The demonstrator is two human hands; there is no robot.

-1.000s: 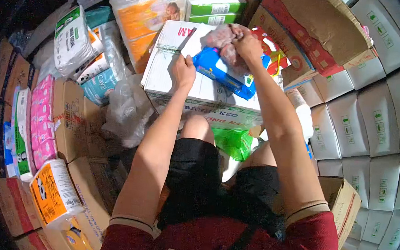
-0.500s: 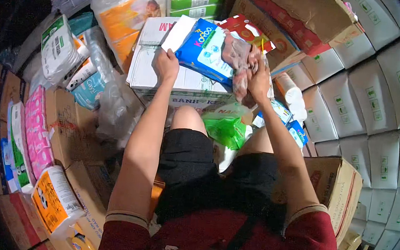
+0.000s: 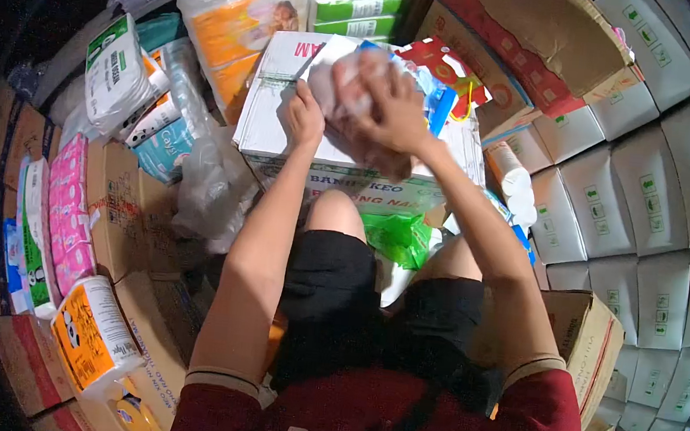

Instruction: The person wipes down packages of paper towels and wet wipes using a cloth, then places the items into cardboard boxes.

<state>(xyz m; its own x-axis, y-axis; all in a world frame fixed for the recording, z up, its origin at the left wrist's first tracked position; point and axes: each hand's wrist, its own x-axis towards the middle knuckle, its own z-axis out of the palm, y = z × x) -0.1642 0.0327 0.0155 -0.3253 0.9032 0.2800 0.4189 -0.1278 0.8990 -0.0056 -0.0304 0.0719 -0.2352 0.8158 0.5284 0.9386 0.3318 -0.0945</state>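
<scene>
My right hand (image 3: 396,121), smeared by motion, presses on a crumpled grey-and-reddish bundle (image 3: 344,91); whether it is cloth or thin plastic I cannot tell. Beneath it lies a blue-and-white Kodoo pack (image 3: 440,112), mostly covered, with its blue end showing on the right. My left hand (image 3: 305,116) is at the bundle's left side, fingers curled; what they hold is hidden. Both hands are over a white carton (image 3: 271,117) with printed lettering, just beyond my knees. A red-and-white printed item (image 3: 435,58) lies at the carton's far right.
Wrapped orange packs (image 3: 225,38) and green-and-white packs (image 3: 356,9) stand behind the carton. An open brown box (image 3: 537,34) is at the back right, beside stacked white boxes (image 3: 611,208). A green plastic bag (image 3: 397,239) lies between my knees. Several packs, including a pink one (image 3: 72,202), fill the left.
My right hand has swept left across the Kodoo pack with the crumpled bundle, which now covers most of it. My left hand stays near the pack's left side. The whole view has shifted slightly.
</scene>
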